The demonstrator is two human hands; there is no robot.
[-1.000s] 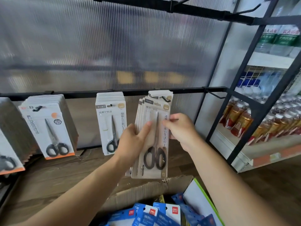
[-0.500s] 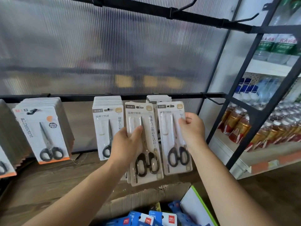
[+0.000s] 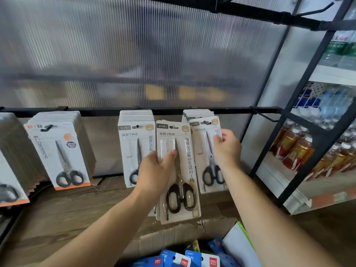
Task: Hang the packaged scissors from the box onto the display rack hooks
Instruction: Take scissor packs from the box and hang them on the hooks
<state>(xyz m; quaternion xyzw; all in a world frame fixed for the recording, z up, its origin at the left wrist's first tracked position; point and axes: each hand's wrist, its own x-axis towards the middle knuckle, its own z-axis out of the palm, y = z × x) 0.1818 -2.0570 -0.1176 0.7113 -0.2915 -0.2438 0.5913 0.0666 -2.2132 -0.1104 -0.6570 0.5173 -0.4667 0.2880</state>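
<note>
Below black rail (image 3: pixel 96 112), right of centre: right hand (image 3: pixel 227 149) pinching scissors pack (image 3: pixel 202 151) upright, hang-slot level with hook (image 3: pixel 206 123). Left hand (image 3: pixel 156 170) gripping spare packs (image 3: pixel 185 170), vertical, just left, lower, farther off.

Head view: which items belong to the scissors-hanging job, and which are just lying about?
Job: left hand holding beige scissors packs; right hand holding single pack at rack bar; cardboard box.
Lying about: orange-trimmed packs; drink bottles; blue packs.
</note>
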